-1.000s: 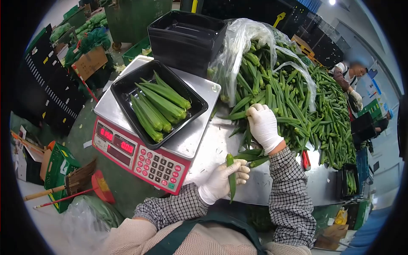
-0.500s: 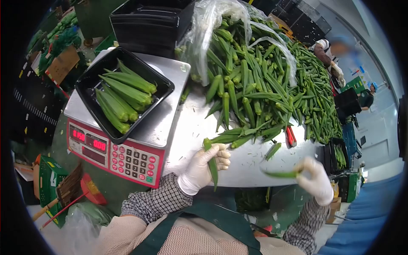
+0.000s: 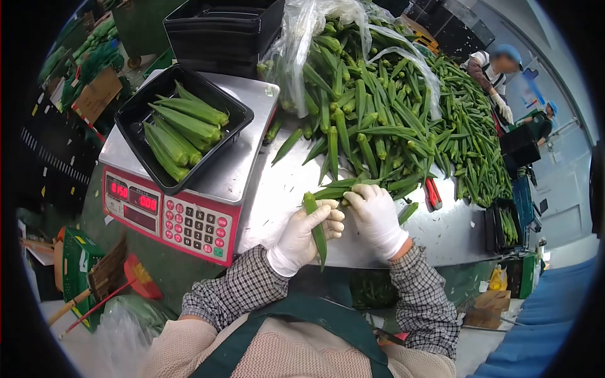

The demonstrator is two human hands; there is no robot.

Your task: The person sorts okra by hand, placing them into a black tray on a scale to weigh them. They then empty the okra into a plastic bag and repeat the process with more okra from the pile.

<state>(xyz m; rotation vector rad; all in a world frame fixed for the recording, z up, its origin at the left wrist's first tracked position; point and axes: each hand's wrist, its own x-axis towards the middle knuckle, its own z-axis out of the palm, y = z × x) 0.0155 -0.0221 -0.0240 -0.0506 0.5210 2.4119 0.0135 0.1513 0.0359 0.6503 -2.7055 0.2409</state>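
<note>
My left hand [image 3: 302, 236], in a white glove, is closed around an okra pod [image 3: 319, 236] held upright with its stem end up. Close beside it, my gloved right hand [image 3: 378, 220] has its fingers pinched at the front edge of the okra pile [image 3: 378, 113], on the stem end of a pod lying there; the fingertips partly hide it. To the left, a black plastic tray [image 3: 179, 186] with several okra pods [image 3: 186, 126] rests on a red and silver digital scale [image 3: 217, 217]. The scale display is lit red.
Clear plastic film [image 3: 296, 57] drapes over the pile. A red-handled cutter [image 3: 433, 194] lies on the metal table [image 3: 283, 189]. Stacked black trays [image 3: 220, 38] stand behind the scale. At right are another tray of okra [image 3: 507, 227] and a co-worker [image 3: 495, 75].
My right hand has moved left from the table's right side to the front of the pile; the pod it held is no longer in it. My left hand keeps its okra pod.
</note>
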